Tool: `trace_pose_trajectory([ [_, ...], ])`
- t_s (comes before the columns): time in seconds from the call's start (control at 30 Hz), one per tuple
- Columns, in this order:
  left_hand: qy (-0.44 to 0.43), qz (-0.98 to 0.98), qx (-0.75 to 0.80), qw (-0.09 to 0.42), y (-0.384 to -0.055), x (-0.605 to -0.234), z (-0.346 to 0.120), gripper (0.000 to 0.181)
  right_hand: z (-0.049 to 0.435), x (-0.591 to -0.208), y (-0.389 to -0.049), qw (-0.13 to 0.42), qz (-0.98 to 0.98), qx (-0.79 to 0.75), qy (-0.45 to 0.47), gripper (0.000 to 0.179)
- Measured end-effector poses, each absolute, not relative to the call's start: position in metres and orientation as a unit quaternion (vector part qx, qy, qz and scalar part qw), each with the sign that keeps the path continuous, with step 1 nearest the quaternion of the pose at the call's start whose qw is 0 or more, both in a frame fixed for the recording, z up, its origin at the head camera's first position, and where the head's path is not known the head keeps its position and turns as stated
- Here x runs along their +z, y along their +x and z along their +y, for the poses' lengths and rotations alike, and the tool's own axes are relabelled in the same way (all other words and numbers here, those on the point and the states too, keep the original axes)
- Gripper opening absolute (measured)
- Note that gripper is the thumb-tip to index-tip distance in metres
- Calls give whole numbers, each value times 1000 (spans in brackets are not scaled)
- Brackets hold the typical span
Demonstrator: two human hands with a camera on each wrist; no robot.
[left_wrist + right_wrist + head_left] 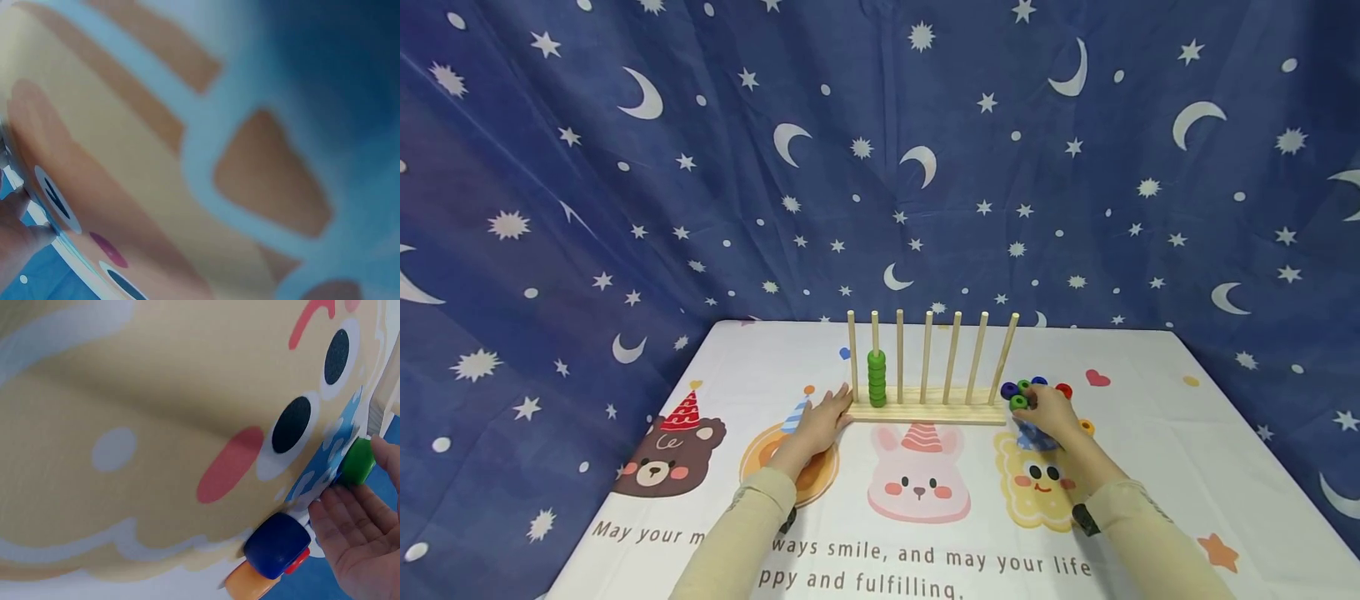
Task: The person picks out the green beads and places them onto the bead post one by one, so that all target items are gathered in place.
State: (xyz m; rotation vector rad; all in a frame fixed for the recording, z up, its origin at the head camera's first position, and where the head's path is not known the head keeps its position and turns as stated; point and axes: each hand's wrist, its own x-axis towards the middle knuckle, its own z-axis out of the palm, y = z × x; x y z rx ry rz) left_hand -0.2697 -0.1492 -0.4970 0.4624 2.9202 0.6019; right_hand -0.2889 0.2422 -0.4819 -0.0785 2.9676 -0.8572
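A wooden stand (925,414) with several upright rods stands on the table. On its second rod from the left is a stack of green beads (877,379). My left hand (822,425) rests against the left end of the base, fingers reaching forward; part of it shows at the edge of the left wrist view. Beyond the stand's right end, my right hand (1051,414) pinches a green bead (357,461) between thumb and fingers. Around that hand lie loose beads: a blue bead (1010,390), a red bead (1063,390) and an orange bead (1086,427).
A white tablecloth (1150,442) printed with cartoon animals and lettering covers the table. Behind it hangs a dark blue curtain (850,275) with moons and stars. In the right wrist view, a dark blue bead (278,545) lies near the orange one.
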Motion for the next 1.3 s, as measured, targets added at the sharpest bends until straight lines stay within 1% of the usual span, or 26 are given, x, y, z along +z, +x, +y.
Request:
trace_pose_trajectory([
  [0.17,151,965,205,61,-269,-496,-149,53,237,-480,-291,25,966,-258,-14,43],
  [0.33,150,965,207,64,-268,-497,-150,53,234,-481,-290,3,972,-234,-13,35],
  [0.4,151,965,207,58,-268,-497,-150,53,233,-481,-290,-7,973,-230,-17,34],
  [0.57,149,966,205,55,-268,-498,-151,52,233,-481,-289,-10,971,-237,-14,32],
  [0.87,151,965,208,58,-268,-498,-151,53,239,-486,-288,-4,967,-256,-9,33],
  [1.0,154,965,206,58,-269,-498,-150,52,243,-486,-287,8,962,-273,-6,32],
  [1.17,154,965,207,57,-268,-496,-149,52,249,-485,-286,19,954,-300,-20,30],
  [1.3,155,964,209,57,-268,-496,-149,52,255,-481,-285,19,948,-313,-52,29],
])
